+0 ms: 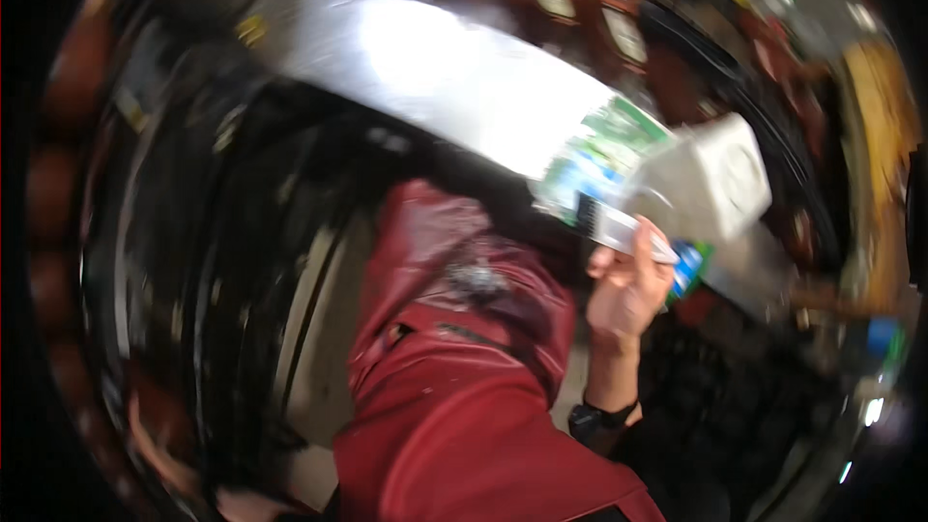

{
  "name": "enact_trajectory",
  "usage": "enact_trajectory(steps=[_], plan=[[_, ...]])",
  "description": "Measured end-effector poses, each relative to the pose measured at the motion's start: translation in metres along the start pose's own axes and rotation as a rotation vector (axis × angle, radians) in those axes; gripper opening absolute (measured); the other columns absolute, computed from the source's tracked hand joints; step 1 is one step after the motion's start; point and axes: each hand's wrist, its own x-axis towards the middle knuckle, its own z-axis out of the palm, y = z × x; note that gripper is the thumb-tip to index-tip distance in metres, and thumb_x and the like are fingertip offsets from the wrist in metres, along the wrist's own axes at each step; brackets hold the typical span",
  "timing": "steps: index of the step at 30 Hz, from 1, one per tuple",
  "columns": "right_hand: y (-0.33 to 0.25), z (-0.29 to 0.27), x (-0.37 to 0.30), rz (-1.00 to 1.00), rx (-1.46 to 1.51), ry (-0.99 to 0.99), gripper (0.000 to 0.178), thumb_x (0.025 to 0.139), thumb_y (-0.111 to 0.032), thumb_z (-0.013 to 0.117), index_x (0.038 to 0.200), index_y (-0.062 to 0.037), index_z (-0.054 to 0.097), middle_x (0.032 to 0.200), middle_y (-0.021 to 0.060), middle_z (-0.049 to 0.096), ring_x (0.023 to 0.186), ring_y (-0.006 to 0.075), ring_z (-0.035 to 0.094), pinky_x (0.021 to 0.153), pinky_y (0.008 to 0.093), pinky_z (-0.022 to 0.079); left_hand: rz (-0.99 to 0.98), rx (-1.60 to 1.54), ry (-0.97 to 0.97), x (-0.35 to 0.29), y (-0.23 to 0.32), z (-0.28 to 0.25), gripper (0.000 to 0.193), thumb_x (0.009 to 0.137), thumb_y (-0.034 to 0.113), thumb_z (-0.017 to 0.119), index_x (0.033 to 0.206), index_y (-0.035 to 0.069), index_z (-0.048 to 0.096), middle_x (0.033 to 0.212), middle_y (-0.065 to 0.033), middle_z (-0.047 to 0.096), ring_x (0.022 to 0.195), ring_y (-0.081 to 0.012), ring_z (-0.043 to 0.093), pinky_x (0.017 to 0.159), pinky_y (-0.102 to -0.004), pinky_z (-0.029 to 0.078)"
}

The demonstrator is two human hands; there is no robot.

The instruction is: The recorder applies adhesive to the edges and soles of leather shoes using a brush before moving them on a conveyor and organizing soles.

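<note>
- Head view: bright metal tabletop (435, 68), ahead and left of my right hand (628, 280).
- Right hand: my fingers pinch a white object (614, 228) with a black end, near a white container (710, 174) beyond them.
- Left hand (169, 459): blurred, lower left; I cannot tell its grip.

A long, glossy, pale surface (454, 63) ran slantwise, washed out by glare. Toward its right end lay blurred green, white and blue packaging (619, 135), spanning to the near edge, with a boxy white container (710, 174) just beside it.
</note>
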Motion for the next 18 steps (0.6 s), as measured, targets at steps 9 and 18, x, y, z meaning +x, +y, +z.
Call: enact_trajectory(steps=[9, 18], plan=[[-0.003, -0.044, 0.007, -0.522, -0.589, 0.192, 0.017, 0.099, -0.003, 0.073, 0.111, 0.0086, 0.069, 0.084, 0.0104, 0.073, 0.061, 0.0132, 0.068, 0.055, 0.025, 0.055, -0.008, -1.068, -0.554, 0.022, -0.022, 0.199, 0.057, 0.089, 0.015, 0.065, 0.144, -0.001, 0.058, 0.137, -0.0188, 0.064, 0.127, -0.0337, 0.061, 0.111, -0.0523, 0.048], [-0.011, -0.014, 0.01, 0.033, -0.057, 0.279, 0.021, 0.104, -0.015, 0.069, 0.104, 0.0054, 0.069, 0.084, 0.0111, 0.074, 0.058, 0.0157, 0.067, 0.049, 0.0277, 0.053, 0.251, -1.41, -0.677, 0.003, 0.222, 0.338, 0.068, 0.08, 0.002, 0.078, 0.144, -0.001, 0.055, 0.137, -0.0203, 0.064, 0.125, -0.0397, 0.063, 0.108, -0.0555, 0.051]])
